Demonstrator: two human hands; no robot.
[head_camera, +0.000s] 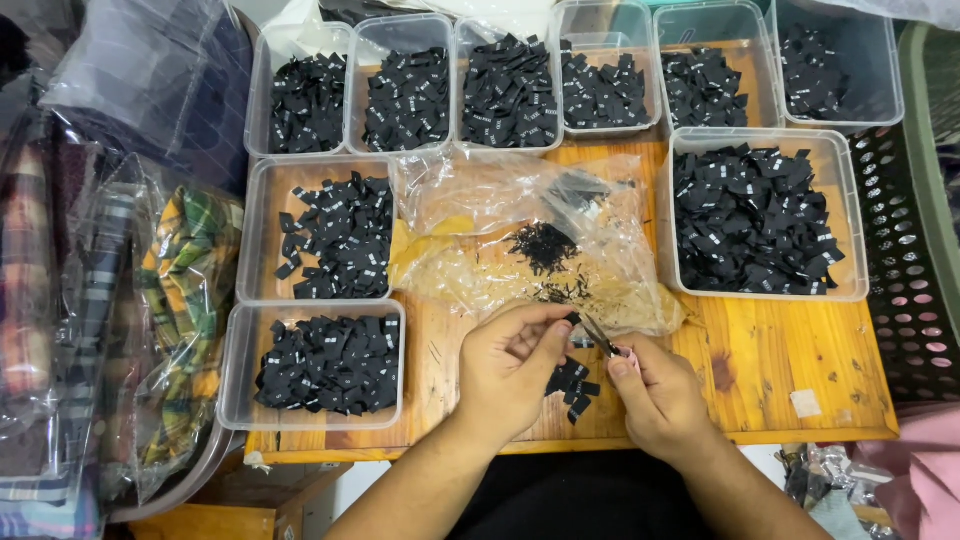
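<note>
My left hand (512, 365) pinches a small black fabric label (573, 318) between thumb and fingers above the wooden table (770, 370). My right hand (660, 395) holds small pink-handled snips (612, 347), whose blades meet the label. A little pile of black labels (572, 382) lies on the wood between and under my hands. Just beyond lies a crumpled clear plastic bag (520, 240) with black thread trimmings (543, 245) heaped on it.
Several clear plastic tubs of black labels ring the table: a row at the back (508, 90), a large one at right (755, 215), two at left (335, 240) (325, 362). Bagged plaid fabric (185, 290) is stacked at left, and a dark perforated basket (905, 260) stands at right.
</note>
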